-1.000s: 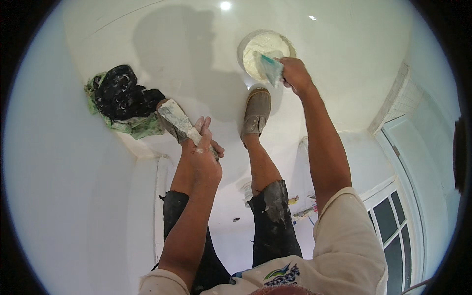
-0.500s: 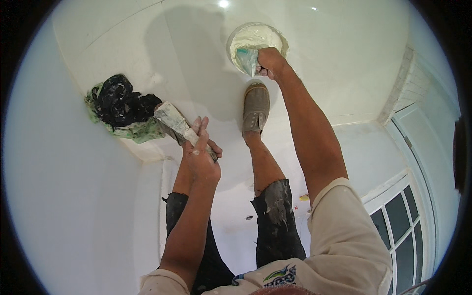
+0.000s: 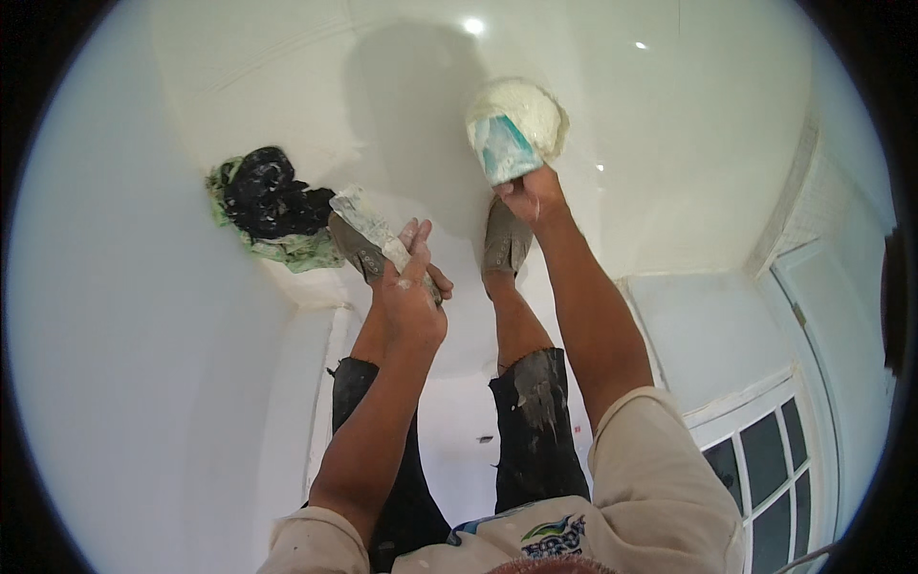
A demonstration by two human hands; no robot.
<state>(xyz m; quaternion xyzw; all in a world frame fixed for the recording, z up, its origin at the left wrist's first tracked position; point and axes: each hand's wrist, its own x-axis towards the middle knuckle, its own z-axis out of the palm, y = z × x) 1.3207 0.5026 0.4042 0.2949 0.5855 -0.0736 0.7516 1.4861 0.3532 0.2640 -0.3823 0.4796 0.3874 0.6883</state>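
Teal spreader before partly hidden pale paste

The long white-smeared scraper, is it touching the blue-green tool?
Apart. The head view shows pale floor between the scraper, held in the left hand, and the blue-green tool, in the right hand.

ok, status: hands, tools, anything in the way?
Left hand holding smeared putty knife. Right hand gripping teal-and-white spreader, overlapping cream paste in view; contact unclear. Black plastic off left, not between spreader and paste.
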